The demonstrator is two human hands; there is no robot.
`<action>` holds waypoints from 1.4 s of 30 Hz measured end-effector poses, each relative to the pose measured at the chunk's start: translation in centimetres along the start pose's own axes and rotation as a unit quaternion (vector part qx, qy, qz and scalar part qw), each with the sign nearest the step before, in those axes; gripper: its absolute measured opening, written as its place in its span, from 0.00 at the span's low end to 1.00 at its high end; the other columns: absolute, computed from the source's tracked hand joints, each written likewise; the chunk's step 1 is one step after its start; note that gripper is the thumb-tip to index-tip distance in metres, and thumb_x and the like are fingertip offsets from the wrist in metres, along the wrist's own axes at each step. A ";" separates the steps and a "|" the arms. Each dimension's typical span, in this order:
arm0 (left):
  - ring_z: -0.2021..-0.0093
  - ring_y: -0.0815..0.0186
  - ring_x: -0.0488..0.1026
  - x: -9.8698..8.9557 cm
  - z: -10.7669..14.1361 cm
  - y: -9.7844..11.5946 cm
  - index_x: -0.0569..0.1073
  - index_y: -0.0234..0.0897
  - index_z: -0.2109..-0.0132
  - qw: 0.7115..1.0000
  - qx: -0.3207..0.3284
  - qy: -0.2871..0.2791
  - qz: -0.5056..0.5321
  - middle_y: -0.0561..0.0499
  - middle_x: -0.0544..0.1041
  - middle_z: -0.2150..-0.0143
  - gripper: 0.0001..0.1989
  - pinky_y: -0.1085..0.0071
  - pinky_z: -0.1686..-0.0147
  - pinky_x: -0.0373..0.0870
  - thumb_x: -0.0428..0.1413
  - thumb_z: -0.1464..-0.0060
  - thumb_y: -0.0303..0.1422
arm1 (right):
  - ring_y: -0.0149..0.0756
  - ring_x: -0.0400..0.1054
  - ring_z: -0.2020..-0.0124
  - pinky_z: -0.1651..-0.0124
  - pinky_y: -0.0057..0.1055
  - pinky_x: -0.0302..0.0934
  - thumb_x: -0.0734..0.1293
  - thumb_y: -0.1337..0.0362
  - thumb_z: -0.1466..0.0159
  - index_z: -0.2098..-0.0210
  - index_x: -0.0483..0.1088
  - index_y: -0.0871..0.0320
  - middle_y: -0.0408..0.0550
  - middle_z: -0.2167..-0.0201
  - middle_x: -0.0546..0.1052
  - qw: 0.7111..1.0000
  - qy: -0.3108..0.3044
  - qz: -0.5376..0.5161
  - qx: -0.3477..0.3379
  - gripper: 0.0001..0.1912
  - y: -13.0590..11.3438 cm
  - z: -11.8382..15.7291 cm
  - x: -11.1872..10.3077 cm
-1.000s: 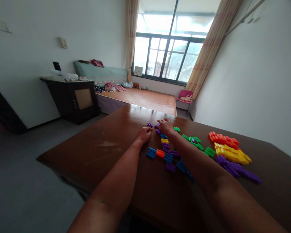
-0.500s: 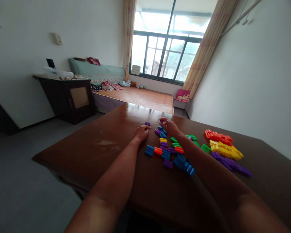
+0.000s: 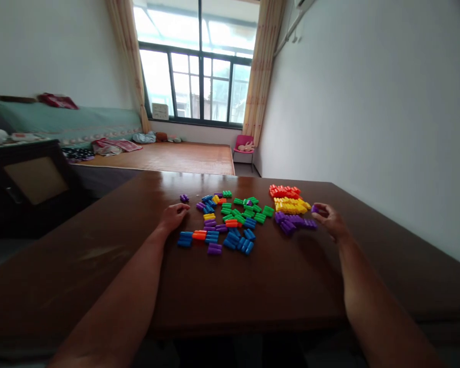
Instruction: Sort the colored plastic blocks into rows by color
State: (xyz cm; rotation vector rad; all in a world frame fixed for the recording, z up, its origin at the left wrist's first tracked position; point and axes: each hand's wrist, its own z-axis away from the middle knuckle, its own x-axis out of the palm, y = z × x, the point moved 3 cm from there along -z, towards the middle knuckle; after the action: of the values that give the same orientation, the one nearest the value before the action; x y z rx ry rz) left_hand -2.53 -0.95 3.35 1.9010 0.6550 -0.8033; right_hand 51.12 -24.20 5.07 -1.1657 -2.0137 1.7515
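My right hand [image 3: 329, 220] pinches a purple block [image 3: 315, 208] just right of a purple row [image 3: 291, 222]. Behind that row lie a yellow row [image 3: 291, 205] and a red-orange row [image 3: 284, 191]. My left hand [image 3: 175, 215] rests on the table, its fingers drawn together; whether anything is between them is too small to tell. A purple block [image 3: 184, 198] lies just beyond it. Loose green blocks [image 3: 248, 208], blue blocks [image 3: 239, 241] and a few orange, yellow and purple ones are scattered between my hands.
The brown table [image 3: 276, 291] spans the foreground. Beyond it stand a low bed [image 3: 176, 157] with cloths, a dark cabinet [image 3: 26, 179] at the left, and a pink chair [image 3: 244, 143] below the window.
My right hand has moved from the far middle blocks to the right end of the purple row, with a purple block in it. The view has turned right; my left hand stays near the lone purple block.
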 end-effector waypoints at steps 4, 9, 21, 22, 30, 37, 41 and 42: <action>0.57 0.61 0.77 -0.3 0.1 -0.2 0.79 0.41 0.57 1.000 -0.004 -0.010 0.001 0.51 0.81 0.57 0.14 0.69 0.53 0.71 0.52 0.47 0.36 | 0.43 0.74 0.57 0.55 0.39 0.71 0.71 0.66 0.53 0.59 0.71 0.58 0.55 0.56 0.78 0.999 -0.027 0.034 0.015 0.21 2.6 -0.5 -1.2; 0.54 0.59 0.76 -0.5 0.3 -0.2 0.79 0.42 0.57 1.000 0.000 -0.023 0.001 0.50 0.81 0.55 0.15 0.67 0.52 0.70 0.51 0.47 0.38 | 0.42 0.75 0.58 0.51 0.40 0.68 0.70 0.71 0.54 0.60 0.71 0.58 0.54 0.59 0.79 0.994 -0.083 0.066 -0.037 0.20 2.6 -0.7 1.1; 0.55 0.60 0.77 0.0 0.5 0.2 0.79 0.40 0.57 1.000 0.015 -0.025 -0.010 0.50 0.81 0.56 0.14 0.69 0.53 0.70 0.51 0.46 0.36 | 0.43 0.71 0.54 0.47 0.42 0.64 0.64 0.65 0.49 0.50 0.70 0.58 0.54 0.55 0.77 0.959 0.012 0.244 -0.145 0.26 0.6 0.5 1.6; 0.56 0.60 0.77 0.0 0.5 0.3 0.79 0.40 0.57 0.999 0.018 -0.025 -0.017 0.50 0.81 0.56 0.14 0.69 0.54 0.71 0.51 0.46 0.35 | 0.43 0.71 0.55 0.47 0.43 0.64 0.63 0.65 0.47 0.50 0.70 0.58 0.55 0.55 0.76 0.954 0.036 0.252 -0.158 0.24 0.0 0.8 2.2; 0.55 0.59 0.76 0.0 1.1 1.4 0.80 0.40 0.58 0.999 0.025 -0.024 -0.033 0.48 0.81 0.56 0.13 0.68 0.53 0.70 0.52 0.45 0.31 | 0.43 0.66 0.50 0.45 0.40 0.60 0.60 0.63 0.37 0.51 0.71 0.55 0.51 0.52 0.75 0.866 -0.195 0.271 -0.371 0.16 -9.6 7.7 16.3; 0.56 0.61 0.76 0.2 1.1 1.2 0.80 0.41 0.58 1.000 0.010 -0.018 -0.007 0.49 0.81 0.57 0.12 0.70 0.54 0.70 0.53 0.45 0.31 | 0.40 0.64 0.46 0.45 0.34 0.57 0.57 0.64 0.32 0.47 0.69 0.57 0.51 0.49 0.75 0.791 -0.314 0.338 -0.403 0.17 -15.6 10.2 30.5; 0.56 0.62 0.76 0.4 1.0 1.1 0.80 0.42 0.57 1.000 0.002 -0.021 0.004 0.50 0.81 0.57 0.13 0.71 0.54 0.70 0.53 0.45 0.30 | 0.43 0.65 0.47 0.46 0.35 0.58 0.53 0.61 0.30 0.48 0.69 0.58 0.55 0.51 0.76 0.784 -0.297 0.388 -0.383 0.19 -16.8 9.1 36.0; 0.55 0.62 0.76 0.4 1.0 1.1 0.80 0.42 0.57 1.000 0.001 -0.020 0.005 0.50 0.81 0.57 0.13 0.71 0.54 0.70 0.53 0.45 0.30 | 0.45 0.65 0.48 0.46 0.37 0.58 0.53 0.59 0.30 0.49 0.70 0.59 0.56 0.52 0.76 0.778 -0.298 0.403 -0.378 0.19 -17.0 8.9 36.9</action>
State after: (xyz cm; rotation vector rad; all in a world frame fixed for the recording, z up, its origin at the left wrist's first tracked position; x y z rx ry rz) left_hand -1.77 -2.27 3.31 1.8834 0.6195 -0.8347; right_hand 14.29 -4.99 6.51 -2.2043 -3.0922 1.8048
